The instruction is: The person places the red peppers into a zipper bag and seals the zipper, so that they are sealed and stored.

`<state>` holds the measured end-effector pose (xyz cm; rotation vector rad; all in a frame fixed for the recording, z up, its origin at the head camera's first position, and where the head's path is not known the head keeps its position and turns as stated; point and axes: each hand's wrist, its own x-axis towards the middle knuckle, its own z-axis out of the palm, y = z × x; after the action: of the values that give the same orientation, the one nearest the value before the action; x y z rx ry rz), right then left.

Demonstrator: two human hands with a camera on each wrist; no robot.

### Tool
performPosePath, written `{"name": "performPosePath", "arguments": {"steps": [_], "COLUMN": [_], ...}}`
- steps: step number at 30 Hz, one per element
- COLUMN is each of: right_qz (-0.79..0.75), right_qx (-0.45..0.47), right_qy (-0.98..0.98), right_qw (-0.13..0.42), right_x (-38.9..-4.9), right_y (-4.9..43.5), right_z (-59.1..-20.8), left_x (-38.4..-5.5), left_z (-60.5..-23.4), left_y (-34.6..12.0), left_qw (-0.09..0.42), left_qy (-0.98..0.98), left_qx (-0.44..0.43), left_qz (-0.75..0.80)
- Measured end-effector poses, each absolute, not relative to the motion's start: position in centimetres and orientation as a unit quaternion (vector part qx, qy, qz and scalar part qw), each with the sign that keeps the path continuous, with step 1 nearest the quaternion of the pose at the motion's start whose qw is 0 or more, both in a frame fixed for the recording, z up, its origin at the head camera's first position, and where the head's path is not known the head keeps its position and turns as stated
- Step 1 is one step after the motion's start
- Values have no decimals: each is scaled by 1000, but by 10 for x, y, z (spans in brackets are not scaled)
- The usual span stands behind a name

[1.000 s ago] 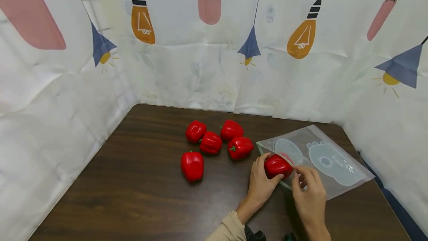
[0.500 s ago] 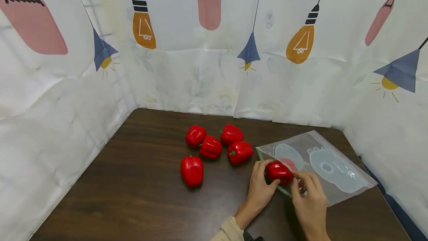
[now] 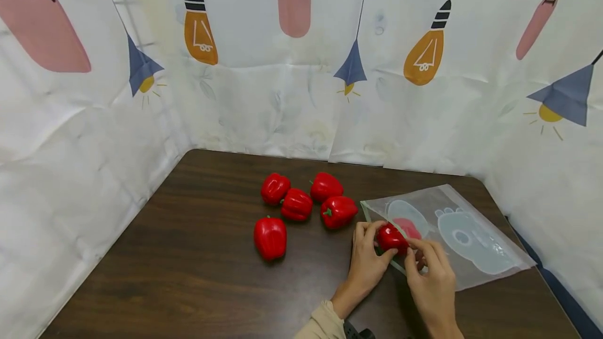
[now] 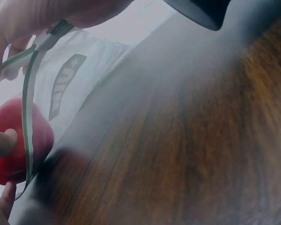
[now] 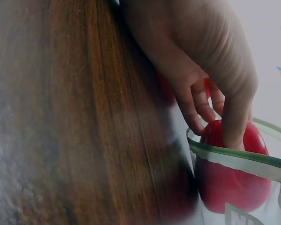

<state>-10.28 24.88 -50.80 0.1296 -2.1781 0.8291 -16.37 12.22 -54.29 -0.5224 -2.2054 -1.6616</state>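
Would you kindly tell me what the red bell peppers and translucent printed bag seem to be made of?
Red, blocky bell peppers: possibly glossy moulded plastic, given highlights and even colour; real skin isn't ruled out. Translucent, printed bag: probably thin plastic film; a pepper shows through.

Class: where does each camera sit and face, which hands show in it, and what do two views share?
Head: on the head, facing forward and down at the table; left hand and right hand show.
Left wrist: on that wrist, facing the right hand and bag; left hand partly shows, left edge.
Right wrist: on that wrist, facing the left hand; right hand not clearly visible.
Both wrist views share the red pepper at the bag's mouth.
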Motion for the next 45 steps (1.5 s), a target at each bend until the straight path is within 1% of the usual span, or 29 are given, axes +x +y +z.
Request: {"name": "performPosePath", "arguments": {"steps": [8,19,24,29,33,37,41,45], "right_qz": [328,328,322,320,321,324,325,324], "right_qx": [57,67,77,111,120,125,142,145], "right_qy": [-858,-856,-857,-848,-849,-849,-839,-842], "right_qw": [393,395,395,407,401,399,413,407], "right_x": [-104,-105,-104,-103,-102,-101,-104,-105], "right_y": [248,246,244,242,241,241,241,241], "right_z": [-505,-508,-508,-507,-507,-509,-508,-508], "left_x": [-165,-166,-165,-164,-163,-162,-164,-166], "left_z": [-542,-544,-544,-542,-541,-541,-541,-542], "left_y": [122,123,123,123,122,122,122,122], "left_qw": [174,196,189,168,164,162,160,164], "left_qy": [-768,-758,-762,-766,-784,-798,-797,-795], "left_qx": [-191,-135,-128,-128,-126,-142,-154,-172], "left_qz": [-586,-607,-606,-607,-585,-562,-562,-558]}}
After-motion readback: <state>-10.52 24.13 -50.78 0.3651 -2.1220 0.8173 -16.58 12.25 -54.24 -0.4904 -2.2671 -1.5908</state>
